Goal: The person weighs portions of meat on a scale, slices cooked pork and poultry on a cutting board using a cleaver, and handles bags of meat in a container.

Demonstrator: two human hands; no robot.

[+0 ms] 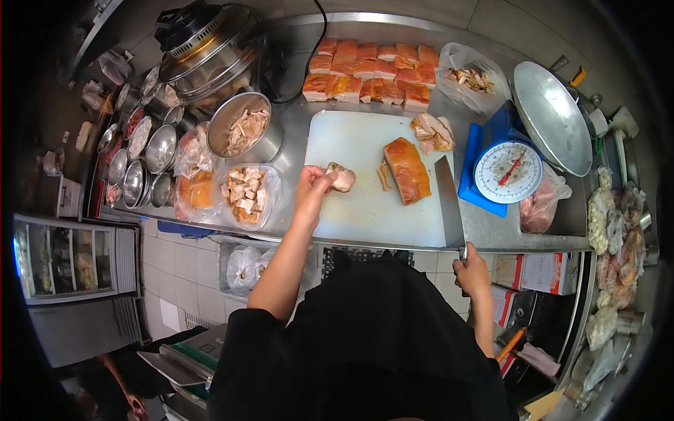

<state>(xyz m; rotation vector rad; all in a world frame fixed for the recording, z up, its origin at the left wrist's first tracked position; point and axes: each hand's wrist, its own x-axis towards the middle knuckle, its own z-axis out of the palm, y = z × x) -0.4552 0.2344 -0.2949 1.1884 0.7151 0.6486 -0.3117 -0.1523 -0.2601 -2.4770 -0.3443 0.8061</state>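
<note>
My left hand (314, 191) is closed on a pale piece of meat (341, 178) over the left part of the white cutting board (372, 231). In my right hand (472, 270) is the handle of a cleaver (449, 200), whose broad blade lies along the board's right edge. A slab of roast pork (407, 170) with browned skin rests on the board just left of the blade. Beside the slab lies a thin brown strip (384, 176). More pale meat pieces (432, 132) sit at the board's upper right corner.
Rows of browned pork blocks (372, 70) line the back. To the right stands a blue scale (508, 172) with a metal pan (552, 116). On the left are a steel pot (242, 126) of meat strips, a bag of cubes (247, 196) and several metal bowls (133, 182).
</note>
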